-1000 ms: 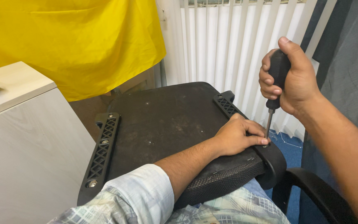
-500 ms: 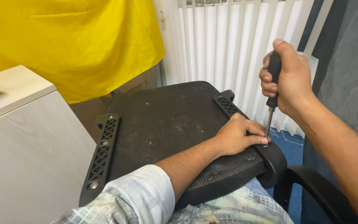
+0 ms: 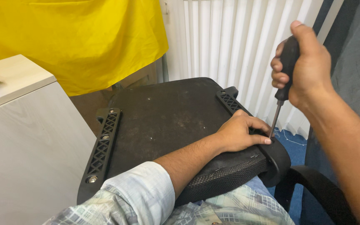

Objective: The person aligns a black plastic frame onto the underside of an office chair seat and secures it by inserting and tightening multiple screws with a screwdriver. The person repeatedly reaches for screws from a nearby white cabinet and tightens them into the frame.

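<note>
An upturned black chair seat lies across my lap, its dusty underside facing up. My left hand presses on its right side, fingers over the right black bracket, thumb tip beside the screwdriver's tip. My right hand grips the black handle of a screwdriver, held nearly upright, its shaft tip down on the bracket's near end by a round black cap. A second ribbed black bracket with metal screws runs along the seat's left edge.
A white cabinet stands close on the left. A yellow cloth hangs behind it, and white vertical blinds cover the back wall. A black armrest curves at the lower right over blue floor.
My right hand and the screwdriver have shifted slightly, the handle turning a little in my grip. My left hand and the seat have stayed put.
</note>
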